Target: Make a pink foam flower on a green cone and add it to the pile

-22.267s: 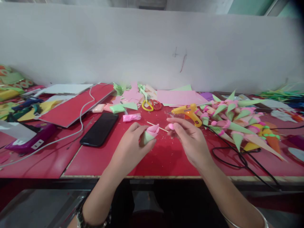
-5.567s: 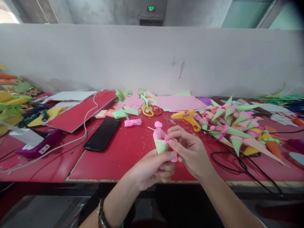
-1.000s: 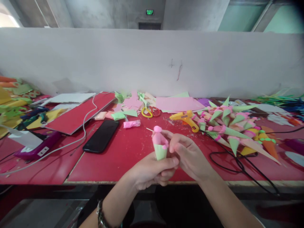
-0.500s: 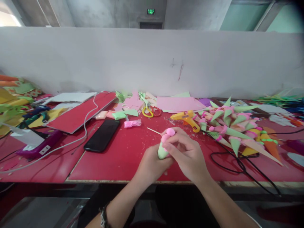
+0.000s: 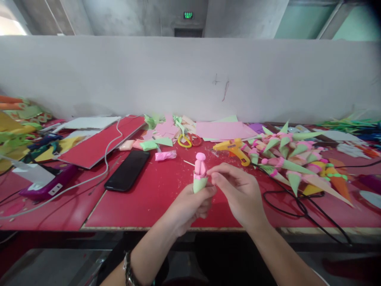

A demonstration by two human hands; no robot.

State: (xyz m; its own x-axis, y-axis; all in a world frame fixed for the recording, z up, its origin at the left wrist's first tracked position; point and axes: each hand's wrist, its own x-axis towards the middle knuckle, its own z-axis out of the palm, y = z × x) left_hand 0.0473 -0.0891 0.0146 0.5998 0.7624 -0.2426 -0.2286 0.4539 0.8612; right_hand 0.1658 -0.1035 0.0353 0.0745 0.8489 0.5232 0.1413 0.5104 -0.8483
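Observation:
A pale green cone with pink pieces at its top (image 5: 200, 182) stands upright in my left hand (image 5: 190, 206), whose fingers are wrapped round its lower part. My right hand (image 5: 238, 190) is just to the right of the cone, thumb and forefinger pinched near its pink edge. Whether something small is between those fingertips cannot be made out. A thin stick (image 5: 189, 163) lies on the red table (image 5: 133, 208) behind the cone. Beyond my right hand lies a yellow glue gun (image 5: 233, 149).
Many green and pink cones (image 5: 285, 153) are heaped at the right, with a black cable (image 5: 279, 206) before them. Left are a black phone (image 5: 127, 171), a purple power strip (image 5: 56, 184) and a red board (image 5: 102, 141). Scissors (image 5: 185, 140) and a pink packet (image 5: 166, 155) lie behind.
The cone has moved slightly left and now stands more upright, with more of its pink top showing. My right hand has come away from it to the right.

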